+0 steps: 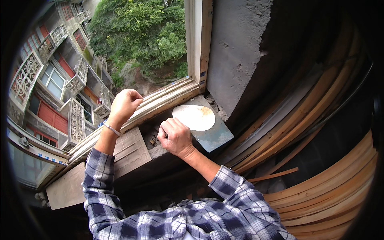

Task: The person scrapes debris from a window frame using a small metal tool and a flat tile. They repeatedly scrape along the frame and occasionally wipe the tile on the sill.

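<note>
My left hand (124, 105) is raised at the window frame's lower rail (168, 99), its fingers drawn together with nothing visible in them. A light band circles that wrist. Lower and to the right, my right hand (177, 137) is curled into a fist above the rough sill. A dark spot shows inside its curl; whether that is a held thing or a gap I cannot tell. Just beyond this fist lies a white oval plate (192, 117) with a brownish stain, on a blue-grey board (214, 138). Beside my left forearm is a tile with a grid pattern (132, 153).
A plain tan panel (66, 189) leans at the left below an open window sash (33, 162). Long wooden strips (324, 204) are stacked on the right, with more along the rough plaster wall (237, 51). Outside are a tree (141, 36) and buildings with balconies (78, 120).
</note>
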